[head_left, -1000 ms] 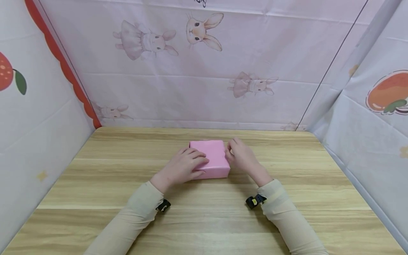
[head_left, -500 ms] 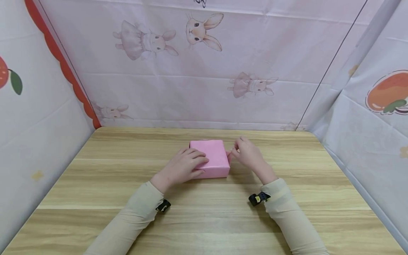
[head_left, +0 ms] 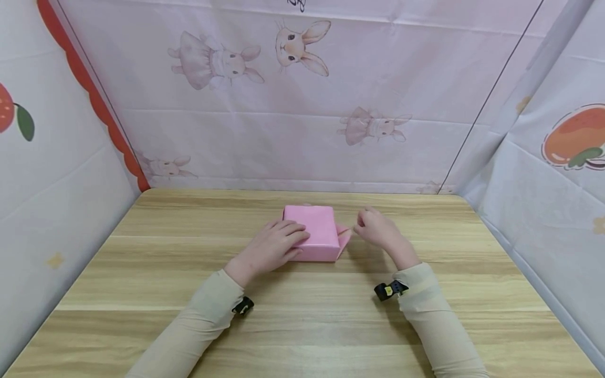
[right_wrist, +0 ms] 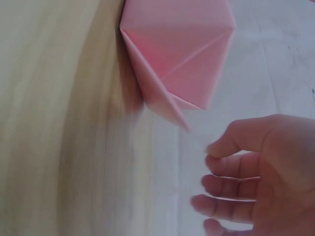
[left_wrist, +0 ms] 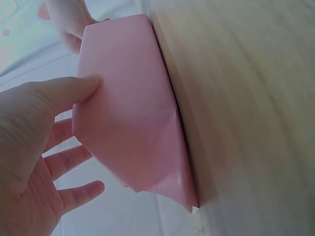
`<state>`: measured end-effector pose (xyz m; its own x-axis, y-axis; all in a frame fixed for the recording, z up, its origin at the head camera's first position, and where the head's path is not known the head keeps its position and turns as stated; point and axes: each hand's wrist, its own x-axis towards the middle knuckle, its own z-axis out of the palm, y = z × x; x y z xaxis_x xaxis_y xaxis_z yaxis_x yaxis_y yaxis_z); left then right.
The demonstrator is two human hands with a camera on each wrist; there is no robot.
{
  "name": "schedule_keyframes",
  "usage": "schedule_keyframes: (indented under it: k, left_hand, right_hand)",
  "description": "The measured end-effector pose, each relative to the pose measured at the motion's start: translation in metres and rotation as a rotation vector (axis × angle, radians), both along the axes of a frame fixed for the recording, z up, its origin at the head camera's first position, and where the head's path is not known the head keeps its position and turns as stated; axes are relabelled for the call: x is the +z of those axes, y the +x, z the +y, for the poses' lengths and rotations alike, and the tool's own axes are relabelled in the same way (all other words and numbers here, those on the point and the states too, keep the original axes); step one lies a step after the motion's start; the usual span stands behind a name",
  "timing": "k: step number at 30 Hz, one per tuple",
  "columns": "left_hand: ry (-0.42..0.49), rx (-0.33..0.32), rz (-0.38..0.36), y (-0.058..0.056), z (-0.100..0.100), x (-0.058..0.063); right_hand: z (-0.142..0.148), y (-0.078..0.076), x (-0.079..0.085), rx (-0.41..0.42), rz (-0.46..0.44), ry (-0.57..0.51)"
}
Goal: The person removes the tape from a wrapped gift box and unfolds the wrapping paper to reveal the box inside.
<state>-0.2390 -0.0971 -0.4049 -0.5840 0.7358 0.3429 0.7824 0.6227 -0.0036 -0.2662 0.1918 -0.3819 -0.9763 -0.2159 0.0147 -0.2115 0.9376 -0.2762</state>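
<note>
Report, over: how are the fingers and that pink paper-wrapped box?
Left fingers on pink paper-wrapped box. Right fingers near its open pink paper flap, grip unclear. No obstruction visible.

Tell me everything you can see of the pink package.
The pink package is box-shaped, with smooth, slightly glossy sides that look like paper. It lies flat on the wood-grain table toward the far edge. At its right end, folded flaps stick out loosely. The left hand rests on it, fingers on top, thumb on the near side. Contents are hidden.
</note>
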Motion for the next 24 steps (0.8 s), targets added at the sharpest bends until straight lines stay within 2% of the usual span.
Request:
schedule_keyframes:
  k: [8,19,24]
  left_hand:
    - [0.003,0.005,0.002,0.002,0.000,0.000]
    - [0.031,0.001,0.023,-0.001,-0.001,-0.002]
    - [0.020,0.027,0.029,-0.003,-0.002,-0.001]
  right_hand:
    - [0.009,-0.002,0.000,0.020,-0.048,0.032]
    - [0.012,-0.003,0.002,0.001,-0.045,0.015]
    - [0.012,-0.003,0.003,-0.005,-0.017,0.000]
